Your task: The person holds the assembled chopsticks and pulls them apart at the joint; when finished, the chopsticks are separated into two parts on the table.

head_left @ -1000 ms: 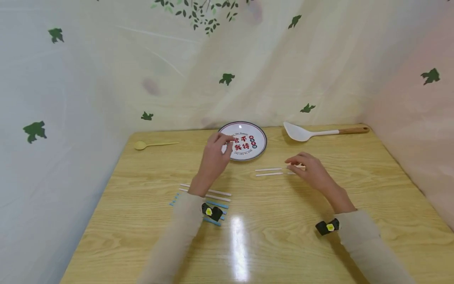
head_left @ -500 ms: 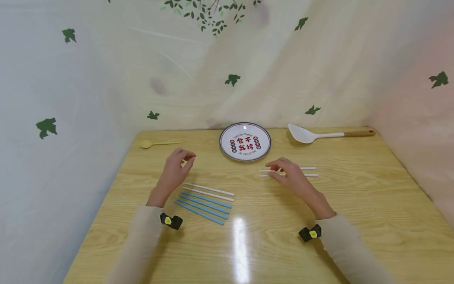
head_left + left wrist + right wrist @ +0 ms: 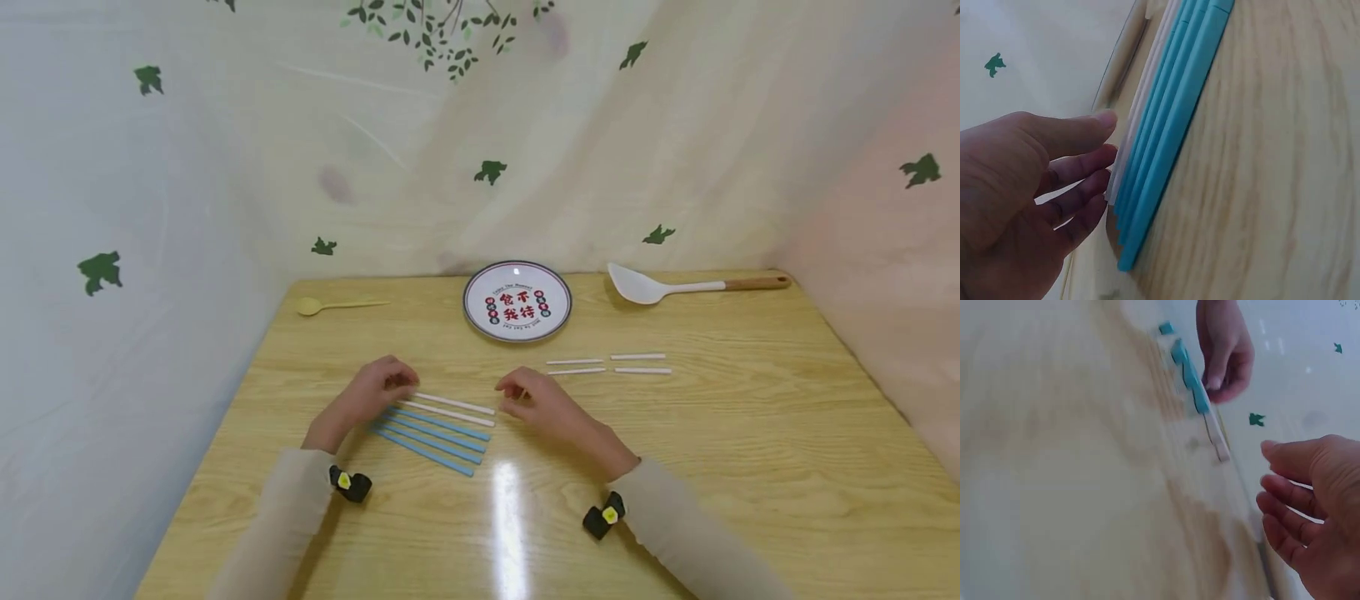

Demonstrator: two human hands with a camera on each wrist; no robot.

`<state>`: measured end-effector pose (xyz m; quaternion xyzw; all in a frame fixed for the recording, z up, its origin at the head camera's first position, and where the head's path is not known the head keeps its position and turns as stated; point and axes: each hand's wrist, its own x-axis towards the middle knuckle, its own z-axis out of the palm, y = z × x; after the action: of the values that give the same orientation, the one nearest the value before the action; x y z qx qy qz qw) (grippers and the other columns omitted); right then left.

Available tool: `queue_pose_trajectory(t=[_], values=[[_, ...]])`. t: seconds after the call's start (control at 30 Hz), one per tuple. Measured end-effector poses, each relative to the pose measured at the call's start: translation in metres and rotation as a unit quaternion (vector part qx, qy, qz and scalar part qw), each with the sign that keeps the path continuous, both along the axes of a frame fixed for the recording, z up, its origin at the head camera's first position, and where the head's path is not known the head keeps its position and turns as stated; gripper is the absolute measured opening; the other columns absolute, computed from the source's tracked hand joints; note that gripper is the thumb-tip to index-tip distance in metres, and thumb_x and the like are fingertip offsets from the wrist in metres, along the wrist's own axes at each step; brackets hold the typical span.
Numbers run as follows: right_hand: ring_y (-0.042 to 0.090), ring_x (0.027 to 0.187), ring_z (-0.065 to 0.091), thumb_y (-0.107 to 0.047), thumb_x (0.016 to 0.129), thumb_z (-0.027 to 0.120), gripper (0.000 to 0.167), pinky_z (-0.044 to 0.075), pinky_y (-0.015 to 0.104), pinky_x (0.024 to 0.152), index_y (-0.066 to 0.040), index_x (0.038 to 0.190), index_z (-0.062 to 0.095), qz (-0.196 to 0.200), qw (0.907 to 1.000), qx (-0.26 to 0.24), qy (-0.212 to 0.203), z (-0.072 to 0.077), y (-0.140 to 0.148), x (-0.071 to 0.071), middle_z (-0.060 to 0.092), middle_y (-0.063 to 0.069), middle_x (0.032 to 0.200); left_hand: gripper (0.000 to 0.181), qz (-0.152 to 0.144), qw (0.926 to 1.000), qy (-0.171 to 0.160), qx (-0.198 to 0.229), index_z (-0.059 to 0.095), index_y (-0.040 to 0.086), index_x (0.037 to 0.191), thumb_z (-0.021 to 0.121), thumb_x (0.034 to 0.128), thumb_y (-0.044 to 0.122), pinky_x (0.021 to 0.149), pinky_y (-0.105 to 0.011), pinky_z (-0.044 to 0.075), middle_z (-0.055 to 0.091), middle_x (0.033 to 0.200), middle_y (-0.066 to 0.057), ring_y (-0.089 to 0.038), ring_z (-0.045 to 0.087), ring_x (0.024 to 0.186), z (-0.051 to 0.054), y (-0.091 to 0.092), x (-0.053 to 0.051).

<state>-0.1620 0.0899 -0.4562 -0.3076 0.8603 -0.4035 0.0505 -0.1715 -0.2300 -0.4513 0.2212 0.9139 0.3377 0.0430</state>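
Note:
Two pale pinkish-white chopsticks (image 3: pixel 453 404) lie side by side on the table, just behind several blue chopsticks (image 3: pixel 438 440). At their left ends is my left hand (image 3: pixel 372 390), with fingers loosely bent. In the left wrist view, its fingertips (image 3: pixel 1105 153) are close beside the white chopsticks (image 3: pixel 1124 159); whether they touch is unclear. My right hand (image 3: pixel 546 404) hovers near the right ends of the same pair. The right wrist view shows that hand (image 3: pixel 1310 506) with fingers apart, holding nothing and away from the chopsticks.
A white plate (image 3: pixel 517 327) with red characters stands at the back. Right of it lies a white spatula (image 3: pixel 637 287) with a wooden handle end. A yellow spoon (image 3: pixel 309 306) is at the back left. Short white sticks (image 3: pixel 641 370) lie in two rows before the plate.
My right hand has moved left and nearer, away from the short white sticks. My left hand has gone from over the plate to the left, then down to the white chopsticks' left ends.

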Motion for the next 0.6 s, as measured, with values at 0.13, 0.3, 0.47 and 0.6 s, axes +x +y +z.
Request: queue_pose_trajectory(t=[0.13,0.3,0.47,0.6], values=[[0.010,0.085,0.055,-0.017,0.089,0.068,0.019,0.049,0.024,0.077,-0.007,0.105,0.065,0.004,0.9999,0.006,-0.008,-0.009,-0.011,0.004,0.060,0.000,0.093,0.011,-0.012,0.9998,-0.016,-0.004,0.069,0.010,0.097,0.069,0.0880,0.016,0.079,-0.034,0.047,0.061,0.094,-0.003,-0.015,0.056,0.088,-0.001,0.003,-0.002],[0.008,0.082,0.055,-0.019,0.088,0.070,0.014,0.049,0.023,0.074,-0.010,0.099,0.066,-0.010,0.9999,0.012,-0.001,-0.014,-0.018,0.004,0.060,-0.002,0.090,0.008,-0.024,0.9996,-0.012,-0.012,0.069,0.010,0.093,0.070,0.0874,0.016,0.079,-0.034,0.048,0.059,0.091,-0.002,-0.015,0.055,0.087,-0.002,0.007,-0.003],[0.008,0.082,0.054,-0.020,0.090,0.068,0.008,0.049,0.022,0.075,-0.013,0.092,0.067,-0.014,0.9993,0.032,0.010,-0.014,-0.021,0.004,0.057,-0.004,0.089,0.005,-0.027,0.9994,-0.004,-0.021,0.068,0.011,0.088,0.071,0.0858,0.013,0.077,-0.032,0.047,0.056,0.087,-0.001,-0.014,0.054,0.083,-0.002,0.010,-0.005],[0.008,0.083,0.054,-0.020,0.089,0.068,0.006,0.049,0.023,0.076,-0.015,0.090,0.067,-0.027,0.9984,0.045,0.020,-0.015,-0.023,0.006,0.057,-0.005,0.088,0.005,-0.033,0.9989,0.004,-0.032,0.066,0.010,0.085,0.070,0.0856,0.012,0.075,-0.032,0.047,0.057,0.085,-0.001,-0.013,0.054,0.081,-0.002,0.012,-0.006]])
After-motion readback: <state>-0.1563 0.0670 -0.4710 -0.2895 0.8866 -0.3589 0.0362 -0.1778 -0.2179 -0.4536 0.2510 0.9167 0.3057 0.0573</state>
